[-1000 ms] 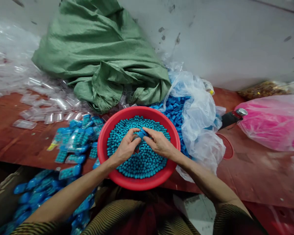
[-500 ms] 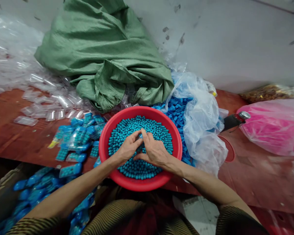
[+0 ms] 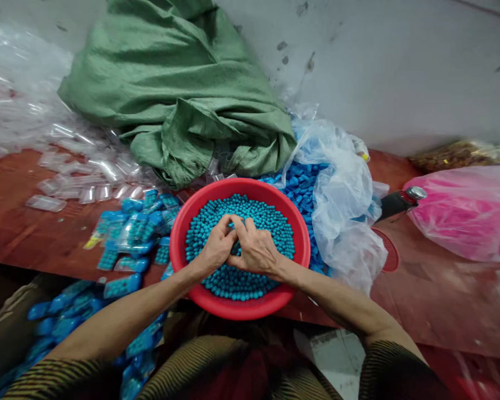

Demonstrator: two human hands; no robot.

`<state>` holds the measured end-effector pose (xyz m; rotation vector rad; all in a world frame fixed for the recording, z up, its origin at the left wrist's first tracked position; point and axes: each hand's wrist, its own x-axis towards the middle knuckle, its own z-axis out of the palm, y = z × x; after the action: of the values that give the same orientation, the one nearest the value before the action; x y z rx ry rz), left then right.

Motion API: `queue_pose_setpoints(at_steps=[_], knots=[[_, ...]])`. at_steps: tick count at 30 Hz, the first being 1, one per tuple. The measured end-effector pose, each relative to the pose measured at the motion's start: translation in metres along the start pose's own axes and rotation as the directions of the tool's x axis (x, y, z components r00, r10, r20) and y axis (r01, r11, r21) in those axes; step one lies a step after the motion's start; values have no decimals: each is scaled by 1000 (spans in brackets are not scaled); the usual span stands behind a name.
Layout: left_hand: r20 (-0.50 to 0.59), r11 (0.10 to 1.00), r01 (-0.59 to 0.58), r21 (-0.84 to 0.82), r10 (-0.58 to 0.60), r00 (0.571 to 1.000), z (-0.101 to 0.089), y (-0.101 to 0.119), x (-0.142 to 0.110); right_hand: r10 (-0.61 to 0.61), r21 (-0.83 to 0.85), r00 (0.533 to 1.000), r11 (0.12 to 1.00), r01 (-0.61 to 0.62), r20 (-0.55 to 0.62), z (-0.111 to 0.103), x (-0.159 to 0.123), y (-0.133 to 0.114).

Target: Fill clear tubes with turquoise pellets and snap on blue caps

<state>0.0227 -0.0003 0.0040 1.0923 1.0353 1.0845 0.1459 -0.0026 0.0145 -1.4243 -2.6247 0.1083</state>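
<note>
So the person's left hand [image 3: 216,247] and right hand [image 3: 258,250] are both over the middle of a round red plastic basin [image 3: 241,311], fingers curled in and fingertips brought right up against each other. Looks like a pinch, but the fingers and the back of the right hand cover the spot, so can't tell what, if anything, is in the grip on either side. Basin's sitting at the near edge of a long reddish-brown tabletop [image 3: 433,294], with a big load of small round turquoise-blue beads [image 3: 241,289] inside, directly under the hands.

Just left of the basin there's a heap of clear plastic cases with blue ends, filled with blue beads [image 3: 127,228]. More blue-and-clear packs [image 3: 66,314] are piled at the near left, lower than the tabletop. Farther left it's a big spread of colourless see-through plastic cases [image 3: 45,203], and a bulky green woven sack [image 3: 191,83] slumps at the far side behind the basin.

On the right, small bright-blue plastic pieces [image 3: 300,186] lie next to the rim, partly under a crumpled translucent plastic bag [image 3: 337,178]. Past that: a dark bottle with a silvery cap [image 3: 394,204], then a clear bag of hot-pink stuff [image 3: 462,216].
</note>
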Motion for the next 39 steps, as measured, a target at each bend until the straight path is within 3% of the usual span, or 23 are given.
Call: queue_pose_setpoints(at_steps=[4, 7, 10, 15, 18, 20, 25, 30, 32, 35, 39], knots=[[-17, 992, -92, 92, 94, 995, -2, -2, 3, -11, 93, 1000, 996, 10, 7, 2, 2, 3], [-38, 991, -111, 72, 114, 993, -6, 3, 2, -79, 271, 997, 959, 80, -15, 4, 5, 10], [-49, 999, -37, -35, 35, 998, -16, 13, -3, -135, 494, 989, 857, 144, -54, 8, 6, 15], [-102, 968, 56, -243, -83, 991, -36, 36, -14, -87, 758, 995, 645, 98, -54, 7, 9, 9], [-98, 957, 81, -278, -112, 989, -50, 45, -20, -89, 751, 995, 653, 97, -51, 2, 11, 7], [-174, 974, 34, -225, -75, 982, -64, 49, -25, -107, 716, 993, 690, 107, -46, 1, 10, 11], [-439, 989, -119, 87, 145, 887, -122, 40, -40, -91, 679, 996, 731, 69, -3, 10, 5, 23], [-595, 917, -90, 388, 324, 736, -184, 17, -51, -132, 614, 991, 782, 110, -9, 16, 5, 25], [-627, 903, -61, 426, 343, 700, -199, 11, -54, -154, 600, 988, 789, 132, -15, 18, 4, 27], [-646, 947, -90, 308, 278, 711, -205, 11, -59, -180, 588, 983, 793, 157, -20, 18, 5, 28], [-585, 993, -115, -34, 74, 808, -180, 24, -64, -223, 540, 972, 810, 229, -78, 6, 18, 7]])
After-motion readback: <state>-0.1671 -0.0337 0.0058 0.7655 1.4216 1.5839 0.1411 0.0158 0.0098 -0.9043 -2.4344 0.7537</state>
